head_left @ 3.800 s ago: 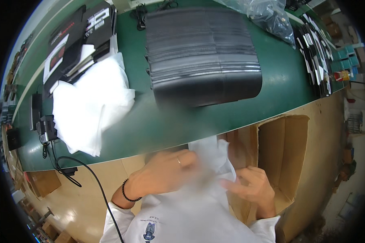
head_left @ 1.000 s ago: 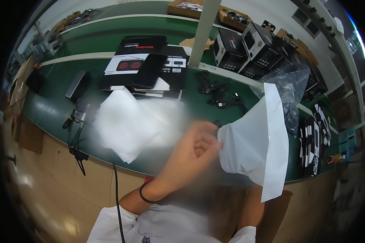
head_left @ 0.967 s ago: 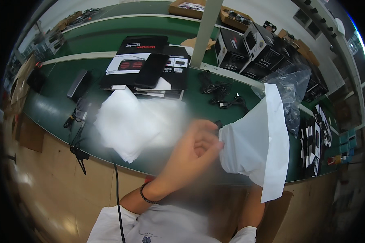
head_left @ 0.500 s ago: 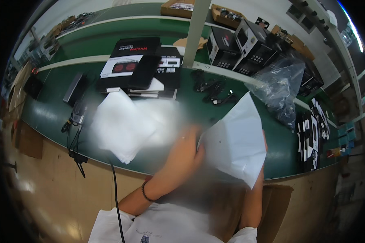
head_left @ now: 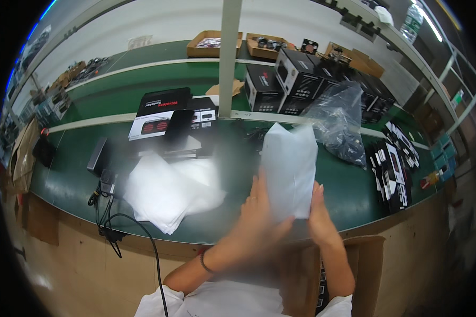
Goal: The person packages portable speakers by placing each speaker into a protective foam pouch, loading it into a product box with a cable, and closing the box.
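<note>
A white, soft-looking packet (head_left: 289,171) stands tall between my two hands above the table. Its sides look folded in and its top edge is uneven; whatever is inside it, if anything, is hidden. My left hand (head_left: 256,214) grips its left side and lower edge, with the wrist partly blurred. On the packet's lower right side, my right hand (head_left: 320,214) presses with the fingers pointing up. A loose stack of thin white sheets (head_left: 161,193) lies on the green table to the left of my left hand.
Flattened printed cartons (head_left: 161,124) lie behind the sheets. Black boxes (head_left: 299,79) and a clear plastic bag (head_left: 341,127) are at the back right, with folded cartons (head_left: 391,174) at the right. A black cable (head_left: 153,248) crosses the front edge. An open carton (head_left: 365,264) stands below.
The white sheet, spread wide and tilted before, is now a narrow upright packet. My left hand has moved onto its left side, and my right hand now shows. The view has shifted.
</note>
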The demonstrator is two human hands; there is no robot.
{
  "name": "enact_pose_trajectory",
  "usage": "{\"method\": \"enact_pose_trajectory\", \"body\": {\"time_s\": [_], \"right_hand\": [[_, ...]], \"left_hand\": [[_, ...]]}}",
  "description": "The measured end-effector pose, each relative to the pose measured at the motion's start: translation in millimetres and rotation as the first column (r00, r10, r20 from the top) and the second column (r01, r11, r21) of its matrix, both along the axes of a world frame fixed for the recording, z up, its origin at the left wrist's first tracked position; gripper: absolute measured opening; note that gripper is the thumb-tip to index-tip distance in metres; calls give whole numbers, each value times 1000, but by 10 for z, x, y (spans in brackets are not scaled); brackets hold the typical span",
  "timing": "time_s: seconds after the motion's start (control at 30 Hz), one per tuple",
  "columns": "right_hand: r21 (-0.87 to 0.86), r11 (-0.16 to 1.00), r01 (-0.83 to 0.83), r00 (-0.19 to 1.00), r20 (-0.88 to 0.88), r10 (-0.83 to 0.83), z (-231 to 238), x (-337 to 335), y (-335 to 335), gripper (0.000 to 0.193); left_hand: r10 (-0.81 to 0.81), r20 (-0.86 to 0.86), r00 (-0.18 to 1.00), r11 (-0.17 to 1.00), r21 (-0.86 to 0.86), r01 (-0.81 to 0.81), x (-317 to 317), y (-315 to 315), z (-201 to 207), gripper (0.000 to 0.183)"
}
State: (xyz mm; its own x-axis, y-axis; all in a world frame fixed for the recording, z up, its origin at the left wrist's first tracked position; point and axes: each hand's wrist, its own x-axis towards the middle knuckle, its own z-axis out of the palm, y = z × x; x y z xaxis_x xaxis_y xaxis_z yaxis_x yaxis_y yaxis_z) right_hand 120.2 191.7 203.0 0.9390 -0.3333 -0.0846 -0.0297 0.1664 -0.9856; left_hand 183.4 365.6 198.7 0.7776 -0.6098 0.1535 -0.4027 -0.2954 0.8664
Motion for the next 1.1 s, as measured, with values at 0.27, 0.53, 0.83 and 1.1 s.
{"method": "enact_pose_trajectory", "body": {"time_s": [0.27, 0.53, 0.83, 1.1], "right_hand": [[-669, 737, 101, 993, 108, -37, 692, -10, -169, 50], [-645, 762, -45, 996, -86, -14, 853, 351, -876, 41], [-639, 761, -106, 981, -193, -25, 894, 455, -1249, 41], [-896, 417, -151, 937, -264, -229, 1034, 771, -1213, 49]], "left_hand": [[-119, 44, 992, 977, -175, 125, 450, -155, 411, 81], [-293, -156, 943, 956, -14, 294, 1019, -325, 875, 69], [-457, -258, 851, 889, -155, 430, 1511, -442, 687, 53], [-342, -193, 920, 940, -71, 335, 1404, -594, 762, 56]]}}
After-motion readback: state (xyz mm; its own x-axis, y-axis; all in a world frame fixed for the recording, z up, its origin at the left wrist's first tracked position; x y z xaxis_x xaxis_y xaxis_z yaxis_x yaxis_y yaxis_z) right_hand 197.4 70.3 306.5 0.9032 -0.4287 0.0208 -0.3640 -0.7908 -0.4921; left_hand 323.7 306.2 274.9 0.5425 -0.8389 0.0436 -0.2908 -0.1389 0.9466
